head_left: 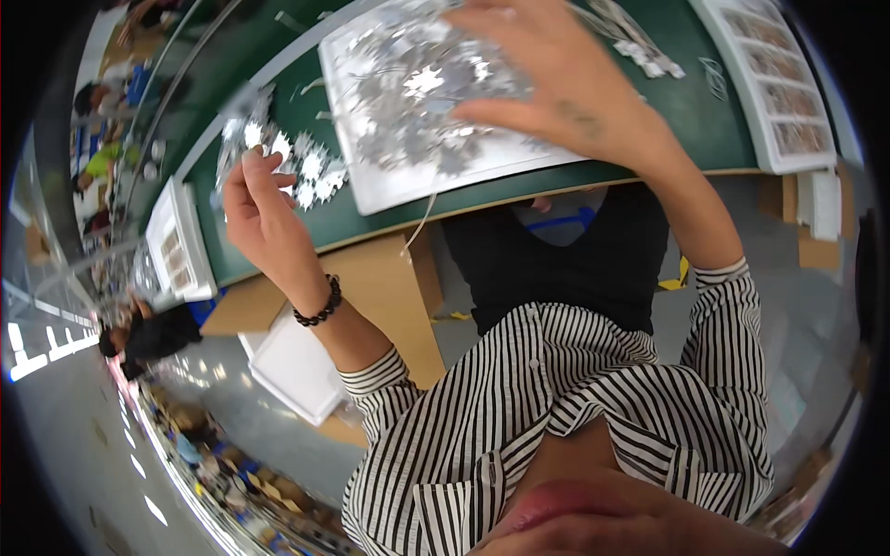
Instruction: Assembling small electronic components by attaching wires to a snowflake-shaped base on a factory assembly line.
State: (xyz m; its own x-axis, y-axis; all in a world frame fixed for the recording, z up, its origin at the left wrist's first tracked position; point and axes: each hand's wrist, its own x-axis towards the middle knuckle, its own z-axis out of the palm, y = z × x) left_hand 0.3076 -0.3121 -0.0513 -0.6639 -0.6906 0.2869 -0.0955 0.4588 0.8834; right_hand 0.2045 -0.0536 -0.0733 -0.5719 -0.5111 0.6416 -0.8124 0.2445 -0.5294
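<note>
A white tray on the green table holds a heap of shiny silver snowflake-shaped pieces. Above its right side spreads my right hand, thumb and fingers apart; its fingertips are smeared by motion. Left of the tray lies a second pile of silver snowflake pieces. Over that pile's near edge is my left hand, its fingers curled in toward the thumb. Whatever sits between those fingertips, if anything, is too small to make out. A thin pale cord hangs over the table's front edge from the tray.
A white compartment tray stands at the table's right end, another at the left. Cords with white connectors and a small wire loop lie right of the heap. Below is a cardboard box. Other people work at far left.
</note>
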